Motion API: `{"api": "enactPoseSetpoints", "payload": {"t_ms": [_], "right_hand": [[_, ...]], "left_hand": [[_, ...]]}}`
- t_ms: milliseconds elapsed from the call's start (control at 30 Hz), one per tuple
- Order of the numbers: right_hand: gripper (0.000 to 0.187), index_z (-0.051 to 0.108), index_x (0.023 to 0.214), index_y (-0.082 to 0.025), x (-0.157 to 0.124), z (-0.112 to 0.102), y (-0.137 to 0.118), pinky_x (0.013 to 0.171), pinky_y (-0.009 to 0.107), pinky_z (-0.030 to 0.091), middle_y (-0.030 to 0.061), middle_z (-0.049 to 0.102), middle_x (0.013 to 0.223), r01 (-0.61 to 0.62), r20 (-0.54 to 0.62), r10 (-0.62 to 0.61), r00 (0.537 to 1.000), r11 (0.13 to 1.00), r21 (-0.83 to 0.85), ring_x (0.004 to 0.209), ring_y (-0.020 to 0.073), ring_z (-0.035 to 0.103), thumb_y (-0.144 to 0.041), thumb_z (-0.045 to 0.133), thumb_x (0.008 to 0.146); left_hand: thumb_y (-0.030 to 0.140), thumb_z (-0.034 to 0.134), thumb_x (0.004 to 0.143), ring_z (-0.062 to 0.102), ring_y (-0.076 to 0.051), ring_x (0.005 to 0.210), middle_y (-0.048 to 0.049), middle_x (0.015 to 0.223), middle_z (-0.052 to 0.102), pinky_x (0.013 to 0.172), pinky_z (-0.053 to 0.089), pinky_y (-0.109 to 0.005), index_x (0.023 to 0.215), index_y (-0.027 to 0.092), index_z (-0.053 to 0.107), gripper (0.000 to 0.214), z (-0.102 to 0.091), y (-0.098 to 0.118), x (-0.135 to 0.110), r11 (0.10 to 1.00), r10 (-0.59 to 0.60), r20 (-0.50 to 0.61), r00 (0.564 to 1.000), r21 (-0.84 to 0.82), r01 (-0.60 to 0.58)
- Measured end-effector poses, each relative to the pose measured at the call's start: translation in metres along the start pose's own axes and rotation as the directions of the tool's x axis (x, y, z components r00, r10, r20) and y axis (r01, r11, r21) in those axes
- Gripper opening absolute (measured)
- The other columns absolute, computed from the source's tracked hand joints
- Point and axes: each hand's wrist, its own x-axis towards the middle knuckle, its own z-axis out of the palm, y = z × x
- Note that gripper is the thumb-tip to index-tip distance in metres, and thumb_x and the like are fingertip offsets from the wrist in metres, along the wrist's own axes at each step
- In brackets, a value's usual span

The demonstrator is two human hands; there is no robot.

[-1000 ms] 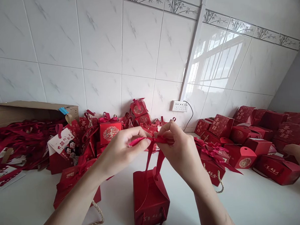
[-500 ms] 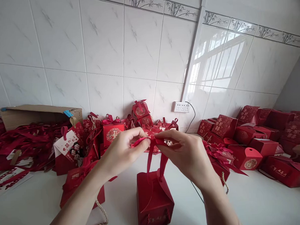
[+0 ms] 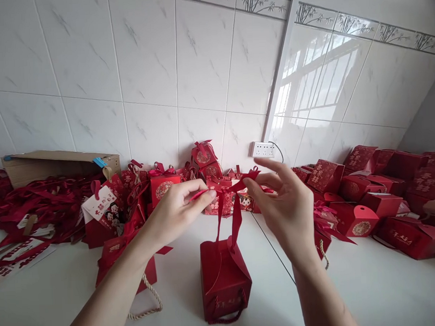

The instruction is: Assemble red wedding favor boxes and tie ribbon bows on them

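A small red gift box (image 3: pixel 225 283) with folded flaps and a dark red cord handle stands on the white table in front of me. Red ribbon (image 3: pixel 236 222) rises in two strands from its top to my hands. My left hand (image 3: pixel 183 205) pinches the ribbon between thumb and index finger. On the other side, my right hand (image 3: pixel 282 198) pinches a ribbon loop between thumb and a finger, its index finger stretched out above. Between the hands the ribbon crosses; whether it is knotted there I cannot tell.
Loose red ribbons (image 3: pixel 42 204) lie heaped at left before a cardboard box (image 3: pixel 59 165). A red box with a twisted cord handle (image 3: pixel 150 271) sits beside my left forearm. Many red boxes (image 3: pixel 357 219) are piled at right. A power strip (image 3: pixel 263 149) is on the tiled wall.
My right hand has moved right and up, away from the left, drawing a ribbon loop out with its index finger lifting. The left hand keeps its pinch. The view has shifted slightly.
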Motion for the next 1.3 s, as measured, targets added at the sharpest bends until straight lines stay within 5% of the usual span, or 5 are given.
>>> {"api": "enactPoseSetpoints", "payload": {"t_ms": [267,867,1067,1167,1300], "right_hand": [[0.036,0.065,0.105,-0.02,-0.021,-0.053,0.044,0.052,0.031,0.053,0.0009,0.067,0.071,-0.319,-0.167,0.286,0.943,0.92,-0.225,0.051,0.0145,0.061,-0.036,0.067,0.072],[0.036,0.066,0.089,-0.015,-0.069,-0.113,0.115,0.053,0.032,0.043,0.0072,0.065,0.066,-0.433,-0.025,0.496,0.868,0.731,-0.527,0.054,0.019,0.055,-0.04,0.057,0.064],[0.037,0.069,0.096,-0.016,-0.075,-0.082,0.088,0.075,0.037,0.046,0.0142,0.062,0.102,-0.242,0.19,0.427,0.884,0.766,-0.595,0.082,0.0222,0.06,-0.044,0.06,0.074],[0.039,0.068,0.089,-0.015,-0.076,-0.044,0.069,0.074,0.032,0.045,0.011,0.063,0.095,-0.179,0.458,0.413,0.787,0.864,-0.471,0.081,0.0196,0.06,-0.051,0.053,0.082],[0.054,0.058,0.065,-0.016,-0.079,-0.015,0.07,0.056,0.027,0.038,0.0014,0.053,0.058,-0.34,0.633,0.544,0.551,0.839,-0.425,0.056,0.0144,0.05,-0.064,0.044,0.083]], "left_hand": [[0.039,0.048,0.08,0.039,-0.01,0.038,0.0038,0.044,0.05,0.043,0.03,-0.023,0.058,0.02,0.044,0.029,-0.01,-0.014,-0.029,0.908,-0.336,0.002,0.942,0.266,0.323],[0.034,0.047,0.074,0.05,-0.021,0.047,-0.005,0.056,0.054,0.048,0.028,-0.029,0.055,0.022,0.043,0.022,-0.045,-0.05,-0.077,0.502,-0.489,-0.007,0.872,0.816,0.288],[0.051,0.052,0.076,0.061,-0.028,0.088,-0.0093,0.097,0.064,0.065,0.042,-0.031,0.083,0.022,0.06,0.031,-0.025,-0.03,-0.081,0.771,-0.246,0.178,0.953,0.631,0.081],[0.06,0.04,0.084,0.061,-0.024,0.095,-0.0062,0.106,0.065,0.075,0.043,-0.03,0.094,0.024,0.059,0.042,0.004,-0.028,-0.071,0.909,-0.261,0.378,0.888,0.406,0.094],[0.068,0.041,0.079,0.059,-0.022,0.075,-0.0042,0.082,0.063,0.063,0.038,-0.029,0.076,0.019,0.055,0.051,0.037,-0.052,-0.059,0.912,-0.4,0.459,0.793,0.289,0.293]]}}
